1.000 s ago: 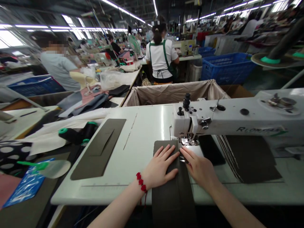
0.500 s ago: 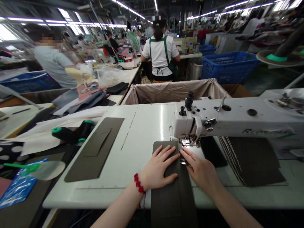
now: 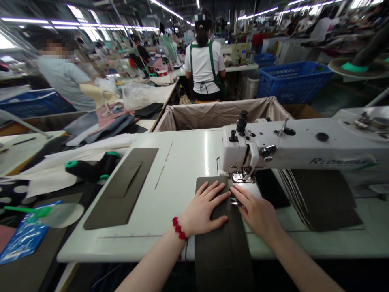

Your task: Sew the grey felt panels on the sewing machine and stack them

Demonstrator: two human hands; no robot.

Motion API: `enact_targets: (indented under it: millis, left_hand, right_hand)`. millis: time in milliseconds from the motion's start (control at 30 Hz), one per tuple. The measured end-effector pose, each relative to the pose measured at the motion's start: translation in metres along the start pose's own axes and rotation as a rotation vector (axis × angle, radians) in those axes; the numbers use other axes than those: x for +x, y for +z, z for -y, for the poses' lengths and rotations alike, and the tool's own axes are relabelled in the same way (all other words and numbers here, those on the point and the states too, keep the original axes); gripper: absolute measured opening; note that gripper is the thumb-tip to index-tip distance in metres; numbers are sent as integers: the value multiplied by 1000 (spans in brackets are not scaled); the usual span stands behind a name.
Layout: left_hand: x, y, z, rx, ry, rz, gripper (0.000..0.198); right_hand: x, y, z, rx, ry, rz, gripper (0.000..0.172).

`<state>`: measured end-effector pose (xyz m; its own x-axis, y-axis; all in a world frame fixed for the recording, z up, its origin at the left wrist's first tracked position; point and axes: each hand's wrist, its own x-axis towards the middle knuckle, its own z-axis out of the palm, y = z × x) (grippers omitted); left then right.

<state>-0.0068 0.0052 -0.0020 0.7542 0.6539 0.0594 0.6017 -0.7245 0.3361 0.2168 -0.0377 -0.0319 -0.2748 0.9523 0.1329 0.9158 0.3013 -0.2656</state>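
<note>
My left hand (image 3: pixel 202 211) lies flat with fingers spread on a dark olive fabric panel (image 3: pixel 223 251). The panel runs from near the needle area down over the table's front edge. My right hand (image 3: pixel 258 211) rests its fingertips at the panel's right edge. Tucked in it are small metal thread snips (image 3: pixel 234 201), their pointed tips showing and the rest hidden by my fingers. Just beyond both hands is the presser foot (image 3: pixel 241 176) of a white sewing machine (image 3: pixel 291 142); the panel's far edge lies to the left of it.
On the left lies another olive panel (image 3: pixel 121 190) with a slit piece on it. Several stacked olive panels (image 3: pixel 328 202) and a dark flat object (image 3: pixel 272 188) sit right. Black thread cones (image 3: pixel 82 170) stand beside the table. Behind is a cloth-lined bin (image 3: pixel 212 115); a person (image 3: pixel 203 65) sits beyond.
The view has shifted slightly, so the table and machine appear a little higher. Both hands keep nearly the same place on the panel, which shows no clear movement.
</note>
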Motion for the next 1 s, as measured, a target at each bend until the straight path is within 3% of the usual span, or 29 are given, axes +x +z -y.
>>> enact_targets:
  millis: [333,433,533,667,1000]
  left_hand:
    - [-2,-2,0,-22,4,-15,64]
    - [-2,-2,0,-34,20,-49,54]
    - [-3,-3,1,-57,94,-44,42]
    - [-2,-4,1,-92,193,-21,41]
    - [-2,-5,-1,-114,149,-46,32]
  right_hand:
    - [-3,2,-3,-26,-19,-16,52]
    - [-3,1,-2,-42,-12,-18,53]
    - [-3,-1,-1,-49,-7,-16,53]
    - [-2,-2,0,-56,0,-23,53]
    - [-2,-2,1,-52,3,-17,50]
